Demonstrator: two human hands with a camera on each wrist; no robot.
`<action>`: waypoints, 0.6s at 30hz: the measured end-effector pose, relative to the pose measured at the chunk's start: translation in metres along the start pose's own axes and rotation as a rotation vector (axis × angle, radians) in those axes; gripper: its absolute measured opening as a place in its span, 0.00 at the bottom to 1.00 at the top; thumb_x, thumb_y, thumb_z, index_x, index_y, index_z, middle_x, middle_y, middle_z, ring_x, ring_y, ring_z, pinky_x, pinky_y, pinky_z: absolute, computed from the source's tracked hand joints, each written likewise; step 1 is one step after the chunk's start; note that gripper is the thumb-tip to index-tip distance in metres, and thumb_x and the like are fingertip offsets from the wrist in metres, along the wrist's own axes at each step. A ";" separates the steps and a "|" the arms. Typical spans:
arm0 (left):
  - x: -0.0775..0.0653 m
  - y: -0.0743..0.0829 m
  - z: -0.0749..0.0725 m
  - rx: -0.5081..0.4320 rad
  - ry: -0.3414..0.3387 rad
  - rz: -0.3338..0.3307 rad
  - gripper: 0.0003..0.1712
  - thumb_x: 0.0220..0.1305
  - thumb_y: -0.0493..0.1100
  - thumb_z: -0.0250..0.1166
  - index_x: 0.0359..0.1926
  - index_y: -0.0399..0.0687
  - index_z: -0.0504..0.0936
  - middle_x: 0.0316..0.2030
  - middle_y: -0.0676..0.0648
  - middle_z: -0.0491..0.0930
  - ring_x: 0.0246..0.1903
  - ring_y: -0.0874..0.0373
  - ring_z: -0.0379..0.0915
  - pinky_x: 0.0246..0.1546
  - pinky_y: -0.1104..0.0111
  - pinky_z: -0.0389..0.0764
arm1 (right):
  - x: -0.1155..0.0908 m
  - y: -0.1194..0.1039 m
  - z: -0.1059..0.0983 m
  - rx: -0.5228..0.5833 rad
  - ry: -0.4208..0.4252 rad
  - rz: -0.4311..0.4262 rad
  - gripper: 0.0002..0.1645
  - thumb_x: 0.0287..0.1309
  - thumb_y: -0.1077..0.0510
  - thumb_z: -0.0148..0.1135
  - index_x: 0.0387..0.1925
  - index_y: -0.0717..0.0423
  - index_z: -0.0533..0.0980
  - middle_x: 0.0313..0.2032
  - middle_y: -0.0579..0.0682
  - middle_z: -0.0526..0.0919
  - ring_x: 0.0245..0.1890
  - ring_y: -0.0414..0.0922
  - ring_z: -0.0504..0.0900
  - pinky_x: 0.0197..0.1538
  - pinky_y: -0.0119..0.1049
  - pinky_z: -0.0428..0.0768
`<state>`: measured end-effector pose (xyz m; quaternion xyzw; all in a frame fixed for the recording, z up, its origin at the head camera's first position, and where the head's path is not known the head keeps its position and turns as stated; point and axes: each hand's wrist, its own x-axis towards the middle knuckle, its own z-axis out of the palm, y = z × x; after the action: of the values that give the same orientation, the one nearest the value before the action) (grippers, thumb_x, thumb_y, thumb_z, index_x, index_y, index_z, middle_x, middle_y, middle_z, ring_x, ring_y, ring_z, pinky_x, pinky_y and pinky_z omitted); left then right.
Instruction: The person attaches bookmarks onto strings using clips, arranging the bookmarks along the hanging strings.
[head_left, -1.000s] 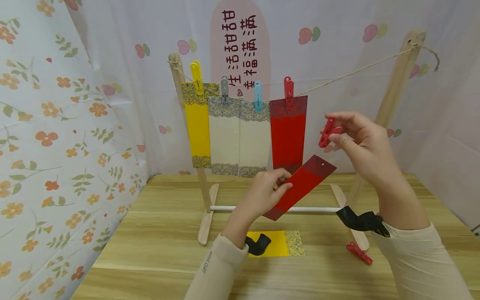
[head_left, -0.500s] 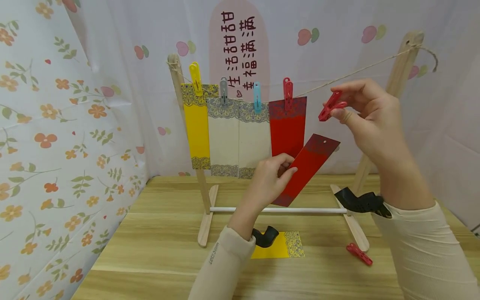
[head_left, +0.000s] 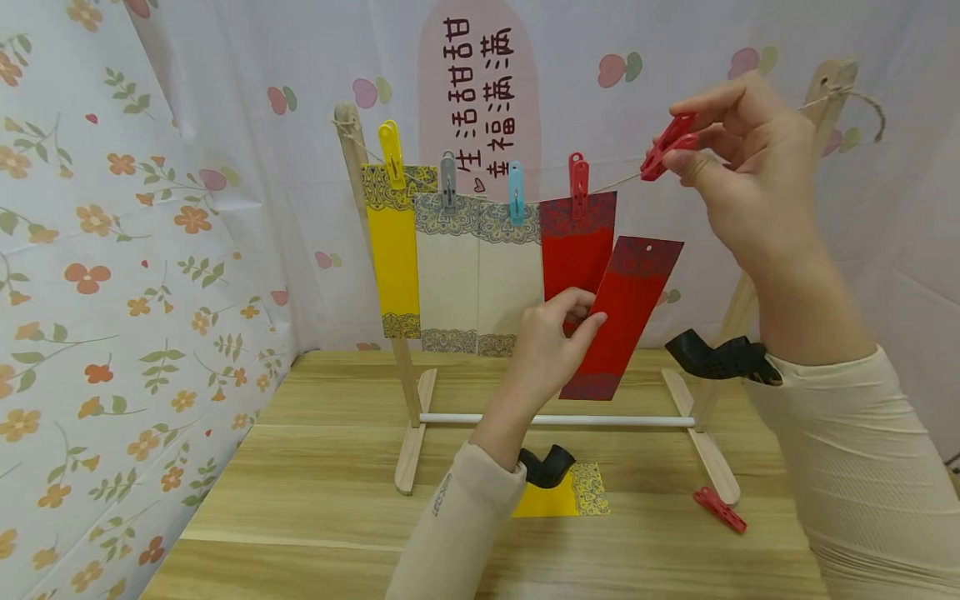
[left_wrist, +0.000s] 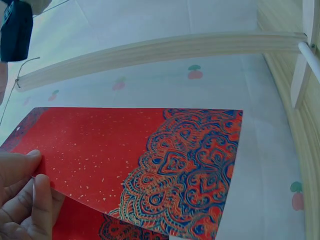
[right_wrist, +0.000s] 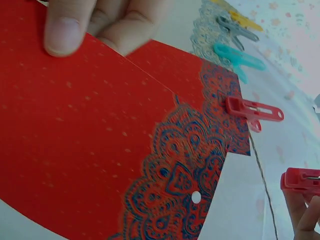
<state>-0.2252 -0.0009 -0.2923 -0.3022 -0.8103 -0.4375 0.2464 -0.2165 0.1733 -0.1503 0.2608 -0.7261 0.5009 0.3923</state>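
Observation:
My left hand pinches the left edge of a red card with blue patterned ends and a small punched hole near its top. The card tilts slightly, in front of a hung red card. Above and to the right, my right hand pinches a red clothespin at its handles, close to the twine. The left wrist view shows thumb and fingers on the edge of the red card. In the right wrist view, the held clothespin appears at the right edge.
Yellow, grey, light blue and red clothespins hold cards on the twine, strung between wooden posts. On the table lie a yellow card, partly hidden by the left wrist camera, and another red clothespin.
Both hands have risen. The left hand has lifted the red card up and rightward and turned it more upright, while the right hand has carried the clothespin up to about the twine's height.

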 end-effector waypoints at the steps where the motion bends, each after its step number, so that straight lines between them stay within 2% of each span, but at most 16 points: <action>1: 0.001 0.000 0.001 -0.011 0.004 -0.003 0.10 0.67 0.39 0.66 0.46 0.38 0.82 0.37 0.45 0.86 0.37 0.56 0.81 0.30 0.82 0.72 | 0.003 -0.001 0.000 -0.029 -0.007 -0.006 0.16 0.64 0.67 0.61 0.52 0.54 0.79 0.36 0.36 0.83 0.38 0.36 0.84 0.47 0.23 0.78; 7: 0.004 -0.001 0.003 -0.085 0.034 -0.034 0.10 0.67 0.39 0.65 0.46 0.39 0.83 0.37 0.44 0.86 0.38 0.56 0.81 0.31 0.82 0.74 | 0.018 -0.002 -0.003 -0.093 -0.074 0.048 0.16 0.64 0.66 0.61 0.51 0.51 0.80 0.38 0.33 0.84 0.38 0.36 0.81 0.42 0.25 0.76; 13: 0.007 0.000 0.005 -0.136 0.077 -0.059 0.11 0.67 0.39 0.65 0.47 0.38 0.83 0.38 0.43 0.86 0.40 0.55 0.81 0.34 0.82 0.77 | 0.028 0.000 -0.007 -0.054 -0.151 0.125 0.16 0.63 0.69 0.60 0.48 0.49 0.80 0.37 0.34 0.84 0.34 0.36 0.80 0.34 0.21 0.75; 18: 0.010 0.001 0.006 -0.169 0.113 -0.066 0.10 0.67 0.38 0.65 0.46 0.37 0.83 0.37 0.42 0.86 0.40 0.53 0.81 0.34 0.82 0.77 | 0.033 0.000 -0.009 -0.012 -0.193 0.141 0.16 0.62 0.71 0.60 0.44 0.49 0.81 0.35 0.35 0.85 0.30 0.37 0.79 0.29 0.22 0.72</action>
<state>-0.2321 0.0072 -0.2882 -0.2698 -0.7648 -0.5287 0.2506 -0.2319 0.1824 -0.1212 0.2540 -0.7800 0.4954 0.2859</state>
